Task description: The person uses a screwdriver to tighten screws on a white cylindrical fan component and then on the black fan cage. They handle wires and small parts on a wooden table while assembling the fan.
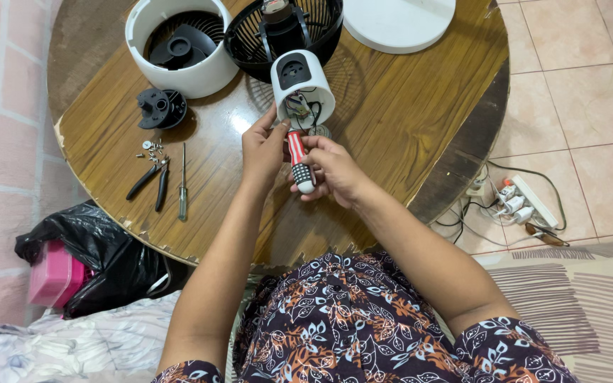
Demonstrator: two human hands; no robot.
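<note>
My right hand [336,170] grips a screwdriver with a red, white and black handle [299,162], its tip pointing into the open end of a white fan motor housing [302,84] with wires showing inside. My left hand [264,147] touches the rim of that housing beside the screwdriver. The housing is joined to a black fan grille [239,42] lying on the round wooden table [406,120].
A white round fan shell [140,50], a white disc base [399,25], a black plastic part [161,108], small screws [152,149], black pliers [152,181] and a thin green screwdriver [183,186] lie on the table. A power strip [526,202] is on the tiled floor at right.
</note>
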